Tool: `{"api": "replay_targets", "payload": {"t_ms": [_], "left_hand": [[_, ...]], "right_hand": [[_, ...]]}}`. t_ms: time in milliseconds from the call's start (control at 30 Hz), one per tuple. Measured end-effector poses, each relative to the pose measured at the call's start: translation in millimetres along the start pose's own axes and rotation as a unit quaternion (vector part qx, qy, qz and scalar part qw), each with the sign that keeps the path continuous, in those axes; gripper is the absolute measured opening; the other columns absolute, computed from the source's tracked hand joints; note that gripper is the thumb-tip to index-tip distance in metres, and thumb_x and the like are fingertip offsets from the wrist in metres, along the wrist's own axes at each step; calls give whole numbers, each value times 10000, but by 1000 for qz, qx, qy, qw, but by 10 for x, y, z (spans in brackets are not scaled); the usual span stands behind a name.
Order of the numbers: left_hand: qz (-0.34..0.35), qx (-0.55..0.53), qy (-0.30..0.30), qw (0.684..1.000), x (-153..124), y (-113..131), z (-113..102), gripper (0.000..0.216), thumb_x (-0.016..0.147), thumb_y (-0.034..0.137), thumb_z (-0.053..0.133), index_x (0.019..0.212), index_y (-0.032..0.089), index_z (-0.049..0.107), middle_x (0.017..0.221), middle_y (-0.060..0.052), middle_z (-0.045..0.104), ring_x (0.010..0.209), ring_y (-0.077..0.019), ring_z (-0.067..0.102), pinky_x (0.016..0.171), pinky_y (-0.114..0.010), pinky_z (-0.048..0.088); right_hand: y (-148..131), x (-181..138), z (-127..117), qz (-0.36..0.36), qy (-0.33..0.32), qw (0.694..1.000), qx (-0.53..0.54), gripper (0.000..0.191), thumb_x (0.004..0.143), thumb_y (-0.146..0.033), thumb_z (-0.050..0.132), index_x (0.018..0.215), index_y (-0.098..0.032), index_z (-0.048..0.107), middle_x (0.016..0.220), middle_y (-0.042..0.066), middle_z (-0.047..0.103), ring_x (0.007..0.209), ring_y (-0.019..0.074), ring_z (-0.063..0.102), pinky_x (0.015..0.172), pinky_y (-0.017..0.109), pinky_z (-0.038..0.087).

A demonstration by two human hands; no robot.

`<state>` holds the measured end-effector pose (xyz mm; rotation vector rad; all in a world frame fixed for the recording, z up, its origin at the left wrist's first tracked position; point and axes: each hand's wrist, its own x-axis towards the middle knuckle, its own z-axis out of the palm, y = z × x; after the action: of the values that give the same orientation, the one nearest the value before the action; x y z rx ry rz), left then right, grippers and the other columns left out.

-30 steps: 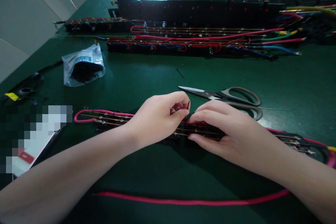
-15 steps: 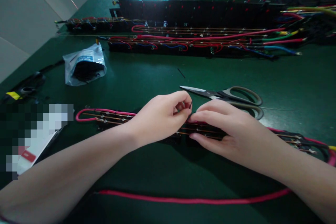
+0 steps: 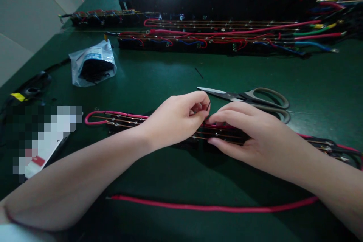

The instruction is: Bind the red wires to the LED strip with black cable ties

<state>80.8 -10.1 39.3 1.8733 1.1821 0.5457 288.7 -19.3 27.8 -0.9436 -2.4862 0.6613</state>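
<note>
A long black strip (image 3: 127,125) with copper bars and a pink wire lies across the green table in front of me. My left hand (image 3: 176,119) is curled over its middle, fingers pinched on a thin black tie (image 3: 208,106) that sticks up. My right hand (image 3: 246,132) lies on the strip just to the right, fingers pressed together against the wires and touching the left fingertips. The strip's middle is hidden under both hands.
Grey-handled scissors (image 3: 255,98) lie just behind my hands. A silver bag (image 3: 92,66) of black parts sits at the back left. Several wired strips (image 3: 215,39) line the far side. A loose pink wire (image 3: 212,208) runs along the near edge. A short black offcut (image 3: 199,72) lies mid-table.
Both hands stay on the strip, still pinching the black tie. The view has shifted a little, so everything sits slightly higher in the picture.
</note>
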Motion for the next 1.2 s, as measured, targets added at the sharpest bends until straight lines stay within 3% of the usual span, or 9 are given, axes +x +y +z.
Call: {"api": "replay_targets", "payload": {"t_ms": [500,1200], "left_hand": [[-21,31,-10,999,-2,4,-14,121,936,125,512,853,201,556,736,59,520,680,-95,447,629,-232,340],[-33,-48,-2,998,16,33,9,60,895,149,559,843,178,569,759,54,546,687,-84,503,634,-211,403]], "right_hand": [[14,3,1,-14,6,1000,12,183,877,-274,663,1030,-180,699,976,81,684,873,216,654,732,340,545],[19,-23,9,-10,10,1000,5,192,855,-216,700,1044,-196,670,986,56,678,889,193,636,729,313,533]]}}
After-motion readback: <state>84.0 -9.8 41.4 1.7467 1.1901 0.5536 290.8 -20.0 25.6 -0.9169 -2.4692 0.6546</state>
